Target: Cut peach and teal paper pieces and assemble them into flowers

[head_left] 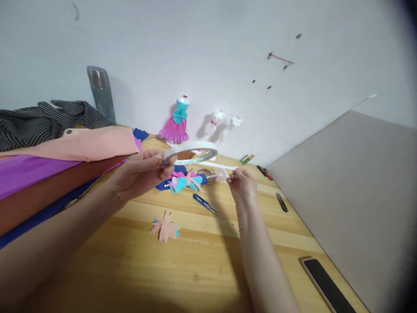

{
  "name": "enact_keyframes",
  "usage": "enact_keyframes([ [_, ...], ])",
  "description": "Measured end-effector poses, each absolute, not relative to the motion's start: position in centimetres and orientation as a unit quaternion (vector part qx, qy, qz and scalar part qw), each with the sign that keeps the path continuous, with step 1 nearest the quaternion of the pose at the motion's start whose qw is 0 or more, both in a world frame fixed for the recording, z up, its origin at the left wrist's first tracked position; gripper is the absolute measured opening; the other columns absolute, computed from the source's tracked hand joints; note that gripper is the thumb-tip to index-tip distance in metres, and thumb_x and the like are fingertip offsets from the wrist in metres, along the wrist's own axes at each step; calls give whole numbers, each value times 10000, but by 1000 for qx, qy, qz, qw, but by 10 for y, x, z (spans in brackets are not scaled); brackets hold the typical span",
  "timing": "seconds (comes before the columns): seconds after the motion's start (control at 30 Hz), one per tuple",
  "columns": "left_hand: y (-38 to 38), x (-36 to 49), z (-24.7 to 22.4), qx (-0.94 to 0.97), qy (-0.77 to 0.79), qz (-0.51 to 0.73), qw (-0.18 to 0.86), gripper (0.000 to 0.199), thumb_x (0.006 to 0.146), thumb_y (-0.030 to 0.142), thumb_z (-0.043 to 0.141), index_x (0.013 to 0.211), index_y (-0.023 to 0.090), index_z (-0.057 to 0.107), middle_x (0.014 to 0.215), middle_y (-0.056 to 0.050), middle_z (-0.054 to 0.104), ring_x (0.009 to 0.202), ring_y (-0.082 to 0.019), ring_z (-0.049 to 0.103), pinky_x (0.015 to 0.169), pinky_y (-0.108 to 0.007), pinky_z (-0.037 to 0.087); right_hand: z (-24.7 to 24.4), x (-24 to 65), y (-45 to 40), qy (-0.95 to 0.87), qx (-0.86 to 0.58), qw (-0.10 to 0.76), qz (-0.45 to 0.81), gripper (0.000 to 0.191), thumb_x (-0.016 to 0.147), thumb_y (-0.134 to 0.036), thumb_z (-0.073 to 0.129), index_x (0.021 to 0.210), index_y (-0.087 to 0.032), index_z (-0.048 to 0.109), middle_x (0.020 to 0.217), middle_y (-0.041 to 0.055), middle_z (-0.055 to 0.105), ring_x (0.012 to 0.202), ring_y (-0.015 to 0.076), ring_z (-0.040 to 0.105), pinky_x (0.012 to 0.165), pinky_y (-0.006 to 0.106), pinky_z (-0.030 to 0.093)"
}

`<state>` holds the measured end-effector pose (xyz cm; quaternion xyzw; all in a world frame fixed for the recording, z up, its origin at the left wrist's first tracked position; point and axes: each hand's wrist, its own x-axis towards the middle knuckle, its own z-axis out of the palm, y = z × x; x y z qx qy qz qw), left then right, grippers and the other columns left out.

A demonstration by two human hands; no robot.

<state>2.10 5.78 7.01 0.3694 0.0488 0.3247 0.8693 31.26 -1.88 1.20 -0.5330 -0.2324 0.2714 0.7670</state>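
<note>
My left hand (146, 170) grips the near-left edge of a white tape roll (208, 148), fingers closed on its rim. A white strip of tape (221, 165) stretches from the roll toward my right hand (241, 181), whose fingers are pinched on its end. Under and behind the roll lies a small doll dress of pink and turquoise paper (185, 182), with a white round piece (222, 174) beside it. Below them on the wooden table (202, 265) rest blue thread snips (205, 204) and a peach paper flower shape (166, 227).
Crepe paper sheets (91, 145), striped cloth (58, 117) and a bottle (102, 93) are at left. A dressed doll (178, 121) and two white figures stand by the wall. A cutter (282, 202) and a phone (327, 282) lie at right.
</note>
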Motion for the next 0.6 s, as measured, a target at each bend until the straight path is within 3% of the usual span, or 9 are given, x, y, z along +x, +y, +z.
enact_keyframes([
  [0.23,55,12,85,325,10,393,860,108,723,44,632,820,84,659,805,-42,624,637,-67,550,609,-143,506,2,309,-13,-270,-591,698,302,235,651,-330,659,636,-183,477,537,-51,487,431,73,460,406,197,377],
  [0.4,65,7,91,337,88,428,834,144,795,74,541,680,106,621,771,-51,600,637,-87,545,590,-176,481,13,323,-39,-359,-683,578,265,346,759,-519,503,679,-184,533,566,-29,526,440,99,472,426,228,362],
  [0.53,68,9,91,344,126,418,831,179,819,99,558,647,125,602,755,-42,582,631,-88,537,594,-191,459,-5,293,-63,-482,-752,375,248,214,651,-359,691,630,-168,598,570,-4,566,537,143,512,527,262,374],
  [0.6,68,9,91,343,137,416,831,184,828,106,557,652,126,604,754,-38,580,628,-85,531,598,-193,453,-18,274,-73,-529,-768,294,212,170,600,-222,721,746,-178,646,727,20,620,686,171,547,646,279,396],
])
